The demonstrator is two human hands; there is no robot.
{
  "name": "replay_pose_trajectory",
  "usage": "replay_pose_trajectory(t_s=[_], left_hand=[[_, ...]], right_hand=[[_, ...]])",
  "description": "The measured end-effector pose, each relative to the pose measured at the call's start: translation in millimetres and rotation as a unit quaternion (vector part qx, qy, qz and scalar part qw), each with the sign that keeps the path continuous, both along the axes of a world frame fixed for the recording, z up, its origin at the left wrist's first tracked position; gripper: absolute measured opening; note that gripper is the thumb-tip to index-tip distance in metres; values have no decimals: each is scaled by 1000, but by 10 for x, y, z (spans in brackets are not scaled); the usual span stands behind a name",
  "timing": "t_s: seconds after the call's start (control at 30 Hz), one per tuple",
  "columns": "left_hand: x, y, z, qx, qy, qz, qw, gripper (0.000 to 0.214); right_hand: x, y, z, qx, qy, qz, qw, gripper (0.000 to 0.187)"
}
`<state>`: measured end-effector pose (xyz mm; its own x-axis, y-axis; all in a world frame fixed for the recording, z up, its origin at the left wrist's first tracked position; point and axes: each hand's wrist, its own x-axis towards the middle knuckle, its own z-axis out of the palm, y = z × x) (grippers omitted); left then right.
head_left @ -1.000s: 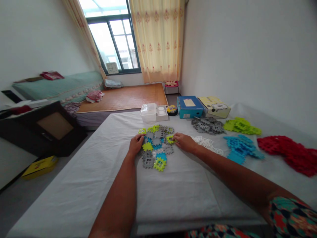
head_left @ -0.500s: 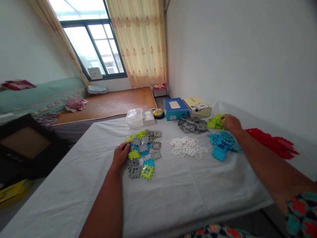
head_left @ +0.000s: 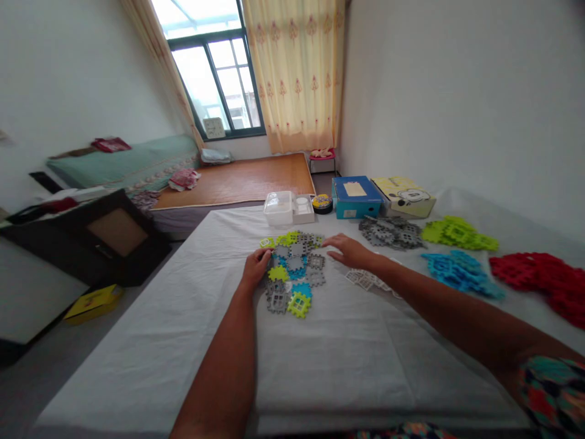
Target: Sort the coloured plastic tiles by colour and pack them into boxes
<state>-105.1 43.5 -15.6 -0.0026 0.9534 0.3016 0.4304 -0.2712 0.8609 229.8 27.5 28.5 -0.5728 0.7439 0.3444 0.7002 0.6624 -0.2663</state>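
Observation:
A mixed pile of grey, blue and lime-green toothed plastic building tiles [head_left: 296,263] lies on the white-clothed table. My left hand [head_left: 256,267] is at the pile's left edge, fingers curled and pressed together; whatever is in them is too small to make out. Just off the pile's right side is my right hand [head_left: 348,251], thumb and fingers apart, with nothing visible between them. Beneath my right forearm, white window-frame pieces [head_left: 365,279] are partly hidden. Farther right lie a lime-green tile heap [head_left: 457,233], a blue heap [head_left: 459,271] and a red heap [head_left: 539,277].
Grey tiles [head_left: 392,233] are heaped in front of a blue box [head_left: 356,198] and a yellow-white box [head_left: 404,196]. A clear plastic container [head_left: 278,208] and a round yellow-and-black tin [head_left: 322,204] stand at the table's far edge. The wall runs along the right.
My right hand has left the lime-green heap and moved left to the mixed pile, its fingers now apart. My left hand stays at the pile's left edge. The camera has turned left.

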Motion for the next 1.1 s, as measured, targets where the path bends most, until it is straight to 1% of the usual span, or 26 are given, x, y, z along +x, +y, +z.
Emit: replay_pose_trajectory(t_s=[0.03,0.07,0.13,0.2,0.23,0.27,0.3,0.33,0.43,0.47,0.5,0.53,0.6,0.67,0.73,0.8,0.83,0.87,0.97,1.03,1.1], left_hand=[[9,-7,-2,-4,-12,-8,1000,41],[19,-14,-5,-10,-24,-16,1000,43],[36,-24,-11,-21,-45,-22,999,46],[45,-26,-16,-24,-56,-19,998,48],[45,-24,-19,-24,-62,-17,998,49],[45,-21,-21,-22,-68,-13,997,49],[43,-16,-24,-19,-72,-9,997,49],[41,-11,-27,-18,-74,-5,997,49],[37,8,-39,-14,-75,3,997,47],[37,14,-44,-14,-75,4,997,46],[37,20,-48,-15,-75,5,997,46],[37,25,-52,-15,-76,5,997,46],[37,31,-56,-17,-79,5,997,45],[35,30,-56,-17,-82,5,997,46],[33,25,-51,-18,-81,3,997,46],[30,20,-46,-18,-79,1,997,45],[29,19,-45,-18,-78,0,997,45],[28,18,-44,-18,-77,1,997,45],[27,20,-51,-17,-79,3,997,44],[27,24,-59,-17,-80,3,997,44],[27,28,-68,-18,-81,4,997,44]], right_hand=[[-256,20,-21,-2,-2,21,1000,32],[-470,54,-35,-2,-4,19,1000,36],[-766,154,-46,-9,-13,-35,999,46],[-907,255,-50,-37,-30,-103,994,52],[-932,290,-56,-54,-41,-117,991,54],[-934,306,-64,-66,-50,-115,990,53],[-921,303,-76,-72,-55,-98,991,49],[-899,282,-89,-71,-56,-65,994,43],[-834,165,-112,-62,-34,61,996,25],[-825,133,-108,-68,-21,86,994,21],[-824,118,-95,-78,-7,93,993,19],[-831,124,-75,-86,7,82,993,20],[-871,207,-24,-90,24,27,995,22],[-942,357,20,-70,14,-31,997,23],[-1043,519,32,-42,-20,-59,997,31],[-1163,639,10,-20,-64,-58,996,41],[-1223,673,-8,-12,-82,-54,995,42],[-1277,690,-26,-7,-97,-50,994,41],[-1371,664,-52,5,-124,-29,992,28],[-1353,613,-29,9,-127,-9,992,23],[-1274,557,23,5,-105,-15,994,24]])
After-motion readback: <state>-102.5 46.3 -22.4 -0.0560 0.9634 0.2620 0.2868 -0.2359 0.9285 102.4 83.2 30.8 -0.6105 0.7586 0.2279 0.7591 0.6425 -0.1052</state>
